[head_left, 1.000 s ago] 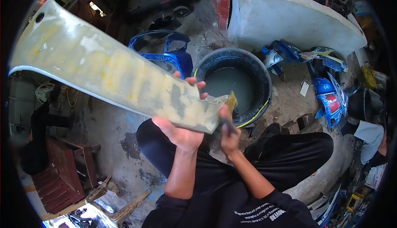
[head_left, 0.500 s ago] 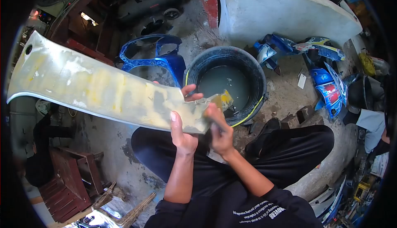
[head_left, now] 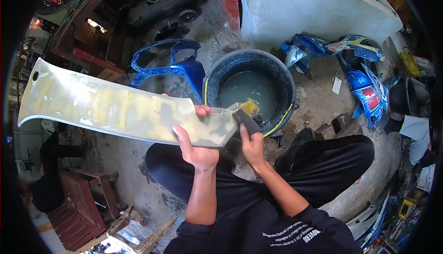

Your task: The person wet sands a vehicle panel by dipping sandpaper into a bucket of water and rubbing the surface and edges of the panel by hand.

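Note:
A long curved body panel (head_left: 110, 99), pale with cream and yellow filler patches, stretches from the far left to the middle. My left hand (head_left: 199, 156) supports its narrower right end from below, thumb at the near edge and fingertips showing past the far edge. Pinched in my right hand (head_left: 253, 149) is a flat dark grey piece of sandpaper (head_left: 247, 121), which lies at the panel's right tip. Just beyond that tip stands a black bucket (head_left: 291, 81) of cloudy water (head_left: 247, 90). A yellow-marked piece (head_left: 252, 108) shows at the bucket's near side, partly hidden by the panel.
A blue plastic frame (head_left: 191, 72) lies left of the bucket. Blue fairing parts (head_left: 362, 85) lie to the right. A white curved panel (head_left: 318, 12) stands behind. A brown wooden stool (head_left: 78, 203) is at lower left. Another person's dark-clothed leg (head_left: 60, 150) shows at left.
The right hand and sandpaper have shifted slightly right and down at the panel's tip, and their motion blur is gone. The left hand has slid slightly left, and the panel's far end has dropped a little.

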Action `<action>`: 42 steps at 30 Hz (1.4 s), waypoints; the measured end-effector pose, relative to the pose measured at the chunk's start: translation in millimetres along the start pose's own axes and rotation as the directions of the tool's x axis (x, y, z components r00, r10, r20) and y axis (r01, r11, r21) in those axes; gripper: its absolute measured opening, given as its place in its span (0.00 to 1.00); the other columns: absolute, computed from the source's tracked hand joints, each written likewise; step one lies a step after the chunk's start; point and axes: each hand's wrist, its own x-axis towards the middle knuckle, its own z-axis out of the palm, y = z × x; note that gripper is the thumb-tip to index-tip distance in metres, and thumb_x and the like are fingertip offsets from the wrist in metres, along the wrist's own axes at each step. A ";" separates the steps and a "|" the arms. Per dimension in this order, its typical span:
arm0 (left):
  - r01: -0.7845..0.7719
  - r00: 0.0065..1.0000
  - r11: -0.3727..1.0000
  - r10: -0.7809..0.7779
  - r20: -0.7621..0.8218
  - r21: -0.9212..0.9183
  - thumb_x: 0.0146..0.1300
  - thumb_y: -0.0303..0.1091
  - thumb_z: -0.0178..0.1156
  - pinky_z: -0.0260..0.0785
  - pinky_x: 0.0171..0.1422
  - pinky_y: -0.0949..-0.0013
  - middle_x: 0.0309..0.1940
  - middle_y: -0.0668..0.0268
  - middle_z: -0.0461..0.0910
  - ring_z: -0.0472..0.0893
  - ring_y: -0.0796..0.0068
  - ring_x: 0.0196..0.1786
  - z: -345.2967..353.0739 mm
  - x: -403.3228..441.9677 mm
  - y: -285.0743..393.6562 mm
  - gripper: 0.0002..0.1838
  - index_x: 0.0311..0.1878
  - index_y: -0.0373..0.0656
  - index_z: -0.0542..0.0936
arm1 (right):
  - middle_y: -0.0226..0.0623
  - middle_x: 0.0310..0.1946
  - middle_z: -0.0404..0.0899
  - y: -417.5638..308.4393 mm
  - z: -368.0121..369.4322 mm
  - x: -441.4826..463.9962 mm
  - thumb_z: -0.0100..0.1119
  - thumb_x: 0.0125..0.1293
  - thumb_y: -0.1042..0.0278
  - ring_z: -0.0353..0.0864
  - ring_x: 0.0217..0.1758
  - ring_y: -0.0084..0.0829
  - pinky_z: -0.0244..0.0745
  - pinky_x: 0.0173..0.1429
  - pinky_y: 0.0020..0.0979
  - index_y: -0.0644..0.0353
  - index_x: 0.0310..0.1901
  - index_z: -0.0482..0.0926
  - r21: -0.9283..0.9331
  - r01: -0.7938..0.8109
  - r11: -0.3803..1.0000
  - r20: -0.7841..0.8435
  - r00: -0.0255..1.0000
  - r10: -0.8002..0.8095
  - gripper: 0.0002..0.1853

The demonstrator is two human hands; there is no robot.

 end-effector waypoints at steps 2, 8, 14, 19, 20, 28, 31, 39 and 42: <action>-0.044 0.999 0.998 0.045 -0.020 0.042 0.80 0.63 0.37 0.67 0.63 0.55 0.43 0.59 0.74 0.73 0.64 0.49 3.6 -1.3 -3.9 0.39 0.83 0.47 0.49 | 0.52 0.69 0.75 -16.8 6.9 -8.9 0.51 0.75 0.78 0.68 0.79 0.42 0.55 0.83 0.42 0.67 0.68 0.76 0.052 0.148 0.988 0.060 0.987 -0.151 0.21; -0.022 1.000 0.999 0.022 -0.009 0.023 0.80 0.64 0.37 0.67 0.62 0.55 0.43 0.60 0.74 0.74 0.64 0.48 0.1 4.0 -2.9 0.40 0.83 0.47 0.49 | 0.48 0.69 0.77 -32.6 16.7 -15.3 0.56 0.72 0.77 0.68 0.79 0.43 0.55 0.83 0.47 0.59 0.67 0.79 -0.080 0.468 0.880 0.225 0.869 -0.441 0.22; -0.080 0.996 0.995 0.083 -0.039 0.054 0.80 0.63 0.36 0.68 0.62 0.56 0.42 0.60 0.74 0.74 0.65 0.48 2.3 5.8 -3.9 0.38 0.83 0.48 0.51 | 0.49 0.70 0.76 -2.1 -5.2 -4.0 0.50 0.77 0.77 0.70 0.77 0.37 0.57 0.81 0.36 0.70 0.67 0.76 -0.034 -0.193 0.981 0.117 0.974 0.195 0.20; -0.088 0.995 0.996 0.089 -0.035 0.030 0.80 0.63 0.37 0.69 0.61 0.57 0.42 0.59 0.74 0.75 0.65 0.47 2.0 5.1 -1.3 0.38 0.82 0.48 0.52 | 0.50 0.71 0.74 -34.5 14.0 -17.4 0.56 0.73 0.77 0.65 0.80 0.43 0.54 0.83 0.42 0.62 0.68 0.78 0.023 0.320 0.947 0.216 0.923 -0.317 0.22; -0.090 0.995 0.995 0.091 -0.031 0.032 0.80 0.63 0.37 0.69 0.61 0.57 0.42 0.59 0.74 0.75 0.65 0.47 0.5 5.3 -2.0 0.38 0.82 0.48 0.52 | 0.51 0.69 0.76 -16.3 16.5 -13.2 0.54 0.76 0.74 0.71 0.77 0.37 0.62 0.79 0.36 0.64 0.67 0.78 -0.003 0.258 0.966 0.094 0.962 -0.256 0.20; -0.160 0.979 0.985 0.166 -0.122 0.056 0.78 0.65 0.39 0.69 0.60 0.56 0.42 0.61 0.73 0.74 0.66 0.47 5.9 1.8 -3.8 0.39 0.82 0.50 0.53 | 0.52 0.71 0.74 -20.9 20.4 -26.3 0.51 0.73 0.81 0.69 0.78 0.36 0.59 0.80 0.36 0.68 0.70 0.73 0.052 0.227 0.972 0.099 0.968 -0.231 0.24; -0.186 0.962 0.981 0.192 -0.196 0.050 0.78 0.65 0.40 0.69 0.60 0.56 0.42 0.62 0.73 0.74 0.66 0.47 -0.2 5.3 -1.1 0.38 0.82 0.51 0.55 | 0.51 0.73 0.71 -15.6 23.5 -25.8 0.53 0.67 0.88 0.62 0.82 0.43 0.52 0.84 0.40 0.69 0.70 0.73 0.022 0.391 0.920 0.155 0.908 -0.390 0.28; -0.199 0.933 0.980 0.193 -0.303 0.010 0.77 0.65 0.43 0.70 0.61 0.54 0.42 0.62 0.73 0.75 0.65 0.48 -6.1 2.3 -1.0 0.36 0.78 0.53 0.60 | 0.52 0.74 0.69 -4.0 25.7 -18.0 0.53 0.71 0.85 0.61 0.82 0.43 0.51 0.84 0.40 0.67 0.71 0.72 0.010 0.204 0.979 0.048 0.978 -0.204 0.27; -0.202 0.938 0.977 0.174 -0.299 -0.062 0.77 0.64 0.43 0.70 0.61 0.53 0.42 0.62 0.73 0.75 0.64 0.48 -12.5 3.5 -0.5 0.35 0.77 0.53 0.62 | 0.53 0.73 0.69 -16.8 28.3 -30.4 0.53 0.67 0.90 0.59 0.82 0.45 0.50 0.84 0.42 0.66 0.71 0.73 0.018 0.394 0.919 0.134 0.910 -0.392 0.30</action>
